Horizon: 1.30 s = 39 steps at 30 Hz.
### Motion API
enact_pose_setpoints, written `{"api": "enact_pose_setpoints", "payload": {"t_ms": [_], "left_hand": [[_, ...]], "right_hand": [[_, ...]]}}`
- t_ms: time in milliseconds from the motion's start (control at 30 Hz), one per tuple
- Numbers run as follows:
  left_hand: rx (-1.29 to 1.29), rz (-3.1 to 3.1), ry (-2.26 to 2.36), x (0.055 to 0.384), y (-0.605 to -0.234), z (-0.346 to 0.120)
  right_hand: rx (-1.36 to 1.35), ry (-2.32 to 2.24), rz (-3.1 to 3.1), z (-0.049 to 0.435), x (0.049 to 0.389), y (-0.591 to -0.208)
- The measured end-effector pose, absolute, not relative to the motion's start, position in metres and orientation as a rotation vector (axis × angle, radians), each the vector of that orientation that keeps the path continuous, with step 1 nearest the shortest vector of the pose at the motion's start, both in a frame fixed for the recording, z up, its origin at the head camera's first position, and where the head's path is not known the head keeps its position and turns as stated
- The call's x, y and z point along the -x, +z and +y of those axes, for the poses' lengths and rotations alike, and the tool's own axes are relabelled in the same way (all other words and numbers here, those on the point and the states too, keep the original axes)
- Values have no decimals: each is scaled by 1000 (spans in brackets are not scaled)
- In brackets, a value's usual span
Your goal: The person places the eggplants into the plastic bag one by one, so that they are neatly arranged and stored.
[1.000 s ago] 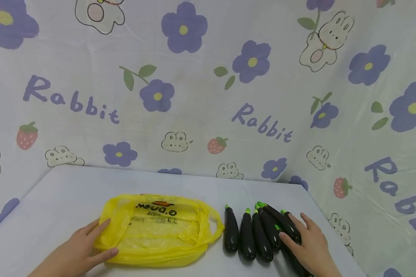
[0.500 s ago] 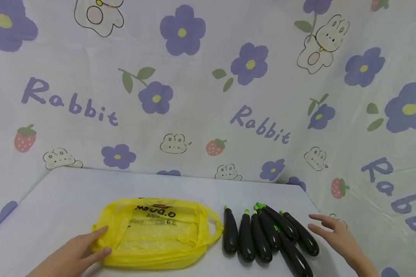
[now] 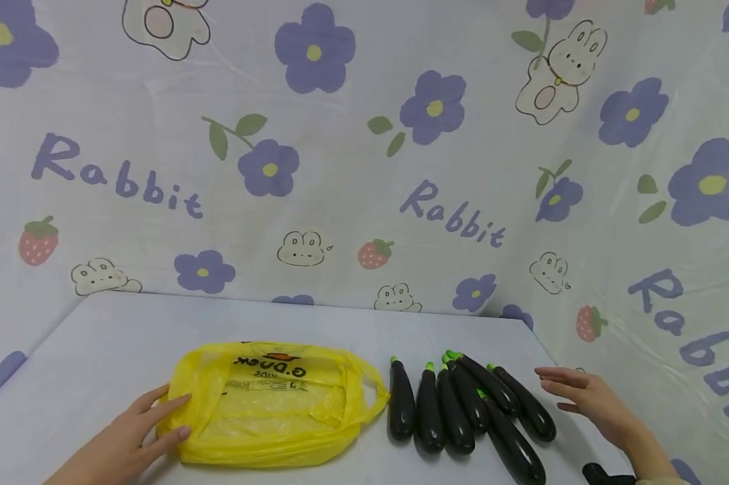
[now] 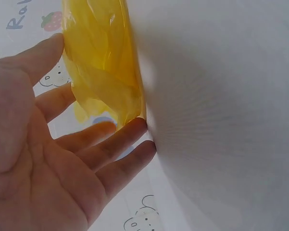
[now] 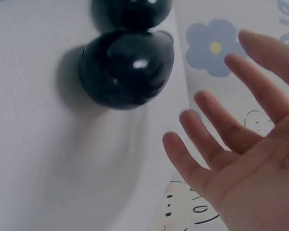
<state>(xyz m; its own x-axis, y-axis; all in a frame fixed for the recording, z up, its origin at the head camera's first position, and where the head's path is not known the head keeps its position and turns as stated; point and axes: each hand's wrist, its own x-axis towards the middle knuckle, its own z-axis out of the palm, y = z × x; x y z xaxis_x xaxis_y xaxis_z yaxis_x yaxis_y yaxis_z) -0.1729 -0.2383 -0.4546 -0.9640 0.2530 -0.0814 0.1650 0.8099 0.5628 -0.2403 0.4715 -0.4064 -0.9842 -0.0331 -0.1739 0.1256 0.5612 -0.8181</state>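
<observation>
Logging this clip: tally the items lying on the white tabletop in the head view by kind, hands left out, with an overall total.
Black eggplants: 7
Yellow plastic bag: 1
Total: 8

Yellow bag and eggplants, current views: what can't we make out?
- Yellow bag, head view: contents, if any, obscured by its plastic; small print too small to read.
- Same bag, left wrist view: cut off by top edge.
- Upper eggplant, right wrist view: cut off by top edge.
- Lower eggplant, same view: stem hidden behind its rounded end.
</observation>
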Motion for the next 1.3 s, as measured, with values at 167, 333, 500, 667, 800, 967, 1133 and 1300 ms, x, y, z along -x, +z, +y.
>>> {"api": "enact_pose_setpoints", "payload": {"t_ms": [167, 333, 500, 667, 800, 967, 1133, 1300], "left_hand": [[-338, 2870, 861, 173, -457, -240], [-328, 2879, 861, 173, -459, -240], [-295, 2863, 861, 173, -459, -240], [-301, 2850, 861, 173, -459, -241], [-293, 2838, 848, 174, -459, -241], [-306, 2817, 873, 174, -461, -243], [-339, 2825, 892, 174, -463, -244], [-353, 2832, 885, 175, -462, -243]], "right_hand": [[-16, -1390, 2509, 478, 247, -414], [20, -1369, 2407, 485, 250, -422], [12, -1367, 2352, 490, 251, -428], [64, -1406, 2290, 491, 252, -434], [81, -1387, 2288, 489, 251, -436], [56, -1365, 2313, 485, 251, -434], [37, -1368, 2326, 484, 251, -436], [12, -1367, 2343, 483, 249, -437]]}}
